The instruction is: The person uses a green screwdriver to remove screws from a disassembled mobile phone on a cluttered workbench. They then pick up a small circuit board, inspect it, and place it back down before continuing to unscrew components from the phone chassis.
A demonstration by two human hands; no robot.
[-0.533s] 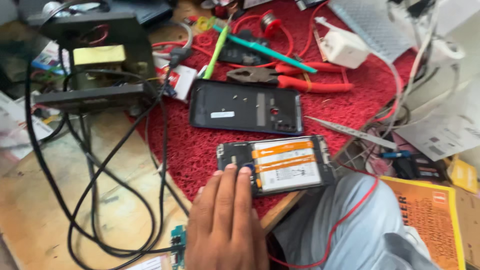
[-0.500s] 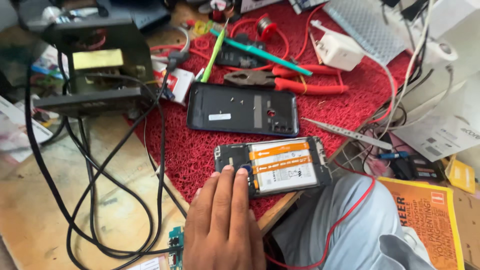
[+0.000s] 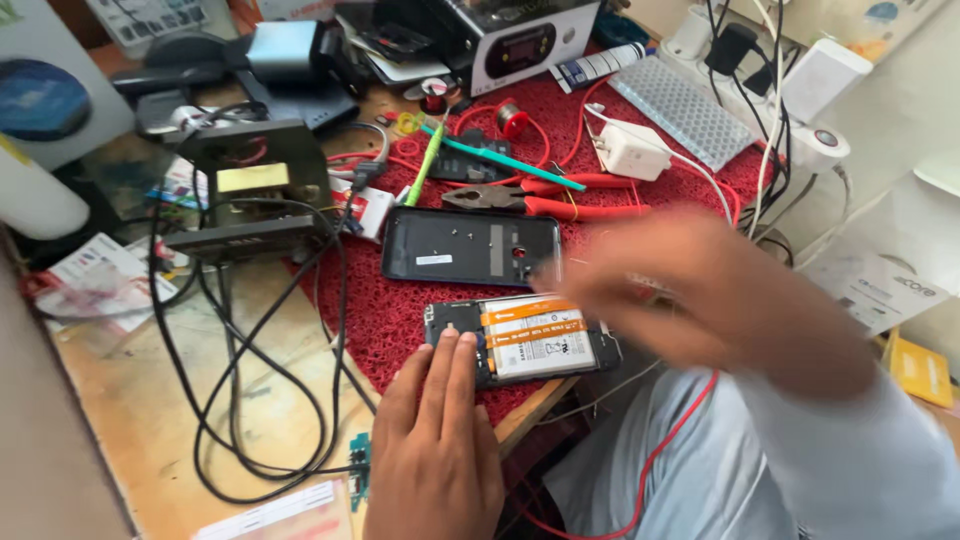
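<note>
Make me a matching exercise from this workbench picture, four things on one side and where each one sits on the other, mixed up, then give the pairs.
Things:
1. left hand
2. right hand
3. back cover
4. pliers

Places:
A. lying inner side up, just beyond the opened phone
B. blurred, above the phone's right end
C. fingertips on the phone's left end
D. on the red mat, beyond the cover

Pairs: 1-C, 2-B, 3-A, 4-D
</note>
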